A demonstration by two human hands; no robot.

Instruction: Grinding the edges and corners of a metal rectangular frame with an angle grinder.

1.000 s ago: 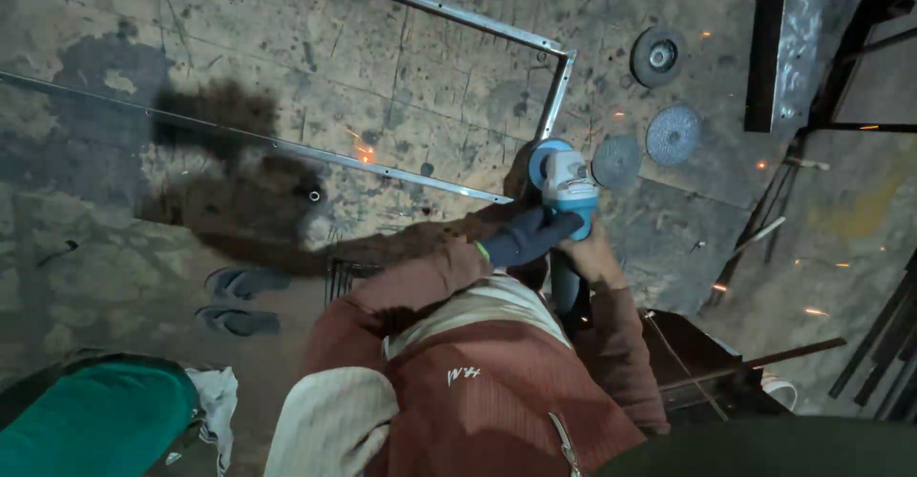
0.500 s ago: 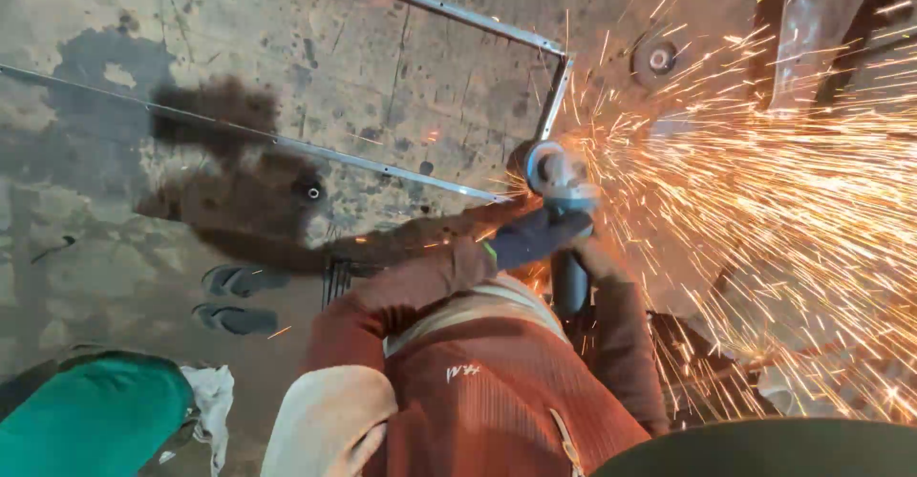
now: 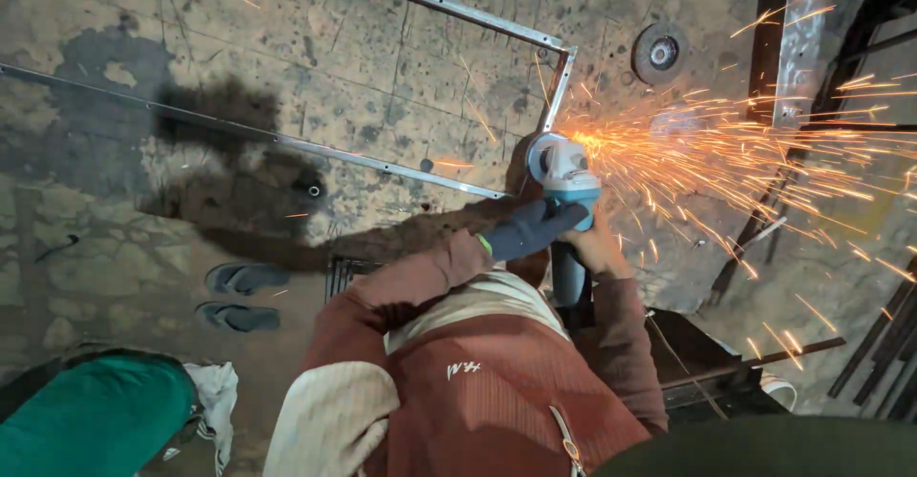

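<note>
Compared with half a second ago, the spray of sparks (image 3: pixel 745 162) has thinned and flattened, now streaming toward the right edge of the frame rather than filling the whole right side; a second ago there was almost none. The grinder (image 3: pixel 565 179) stays at right of centre, at the corner of the metal frame (image 3: pixel 559 81).

We see the left hand (image 3: pixel 530 229), in a dark glove, closed around the grinder's blue body just behind the head. The right hand (image 3: pixel 594 246), bare, is closed on the handle below it; its fingers are partly hidden, so we judge the grip firm only from the knuckles.

A long metal bar (image 3: pixel 239 128) crosses the stained concrete floor (image 3: pixel 115 229) from the left edge to the grinder. A spare disc (image 3: pixel 660 53) lies at upper right, beside a flat steel plate (image 3: pixel 783 47). Two sandals (image 3: pixel 244 296) rest at lower left, above a green garment (image 3: pixel 95 420) and a white cloth (image 3: pixel 215 391). Our own red sleeves block the lower centre.
</note>
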